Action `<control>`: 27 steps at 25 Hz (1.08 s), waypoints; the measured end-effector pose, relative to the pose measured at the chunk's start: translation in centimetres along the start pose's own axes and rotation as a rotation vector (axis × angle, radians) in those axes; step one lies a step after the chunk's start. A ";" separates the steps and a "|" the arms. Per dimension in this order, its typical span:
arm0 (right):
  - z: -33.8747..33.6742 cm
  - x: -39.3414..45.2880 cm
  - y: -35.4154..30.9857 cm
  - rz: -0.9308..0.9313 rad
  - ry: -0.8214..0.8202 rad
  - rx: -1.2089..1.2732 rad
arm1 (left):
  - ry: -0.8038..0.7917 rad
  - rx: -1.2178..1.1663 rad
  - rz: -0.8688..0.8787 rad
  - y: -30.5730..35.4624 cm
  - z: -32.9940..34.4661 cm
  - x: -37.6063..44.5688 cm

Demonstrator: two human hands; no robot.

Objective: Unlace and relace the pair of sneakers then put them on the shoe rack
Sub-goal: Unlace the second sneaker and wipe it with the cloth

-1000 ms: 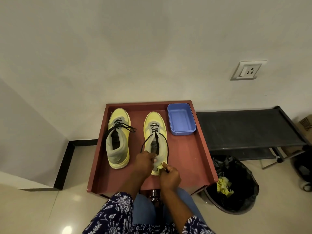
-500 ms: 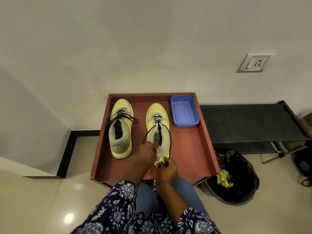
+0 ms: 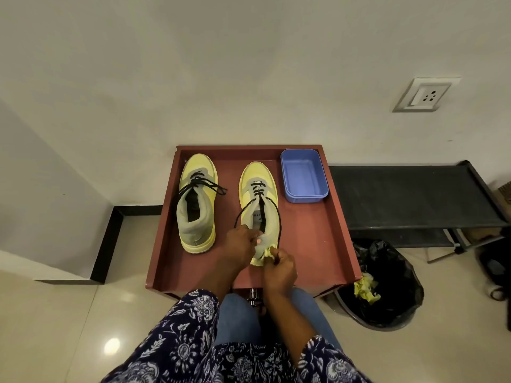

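The white wall (image 3: 249,64) is the biggest thing I see, and it has a plug socket (image 3: 427,94) on it, up on the right. Below it is the shiny pale floor (image 3: 55,313).

The black shoe rack (image 3: 409,194) stands low by the wall, on the right. Next to it is the red surface (image 3: 312,244) with raised edges, right in front of me. A bin with a black bag (image 3: 387,288) sits on the floor by the near right corner of the red surface, with some crumpled yellow paper (image 3: 365,288) in it.

Two yellow and grey sneakers are on the red surface, toes pointing to the wall. The left sneaker (image 3: 197,203) stands alone, and its black lace (image 3: 201,183) is partly undone. The right sneaker (image 3: 258,200) is just in front of my hands. A blue tub (image 3: 303,175) sits in the far right corner, near the toe of that sneaker.

My left hand (image 3: 240,248) is curled on the heel end of the right sneaker, and one end of its black lace (image 3: 258,201) runs to my fingers (I cannot tell if I pinch it or only hold the sneaker). My right hand (image 3: 279,268) is closed in a pinch on the other end of the lace, just by the heel. Both lace ends are loose and reach from the eyelets back to my hands.

My flowery blue sleeves (image 3: 188,341) and blue jeans (image 3: 237,322) show at the bottom.
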State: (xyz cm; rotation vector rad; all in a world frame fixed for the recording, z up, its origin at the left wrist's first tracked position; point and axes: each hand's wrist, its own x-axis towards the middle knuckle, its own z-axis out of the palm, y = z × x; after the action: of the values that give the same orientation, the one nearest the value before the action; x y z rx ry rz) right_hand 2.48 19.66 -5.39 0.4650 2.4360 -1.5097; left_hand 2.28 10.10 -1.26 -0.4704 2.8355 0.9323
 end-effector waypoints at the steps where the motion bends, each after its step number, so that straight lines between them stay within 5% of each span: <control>1: 0.4 -0.7 0.6 0.031 -0.024 0.020 | 0.000 0.008 -0.002 -0.1 0.1 0.1; 7: -0.5 0.8 -0.5 0.105 0.060 0.121 | -0.026 0.030 0.008 0.2 -0.1 0.0; 17: -1.1 2.2 -1.0 0.097 -0.025 -0.025 | 0.016 -0.018 -0.013 0.2 0.1 -0.1; 27: 1.0 -0.1 -1.2 0.373 0.020 0.094 | -0.015 -0.062 0.040 -0.1 0.1 -0.4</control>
State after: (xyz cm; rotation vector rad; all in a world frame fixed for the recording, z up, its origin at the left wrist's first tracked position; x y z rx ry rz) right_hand 2.15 18.24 -4.79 0.8998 2.1435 -1.4617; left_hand 2.72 10.18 -1.28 -0.4132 2.8191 1.0288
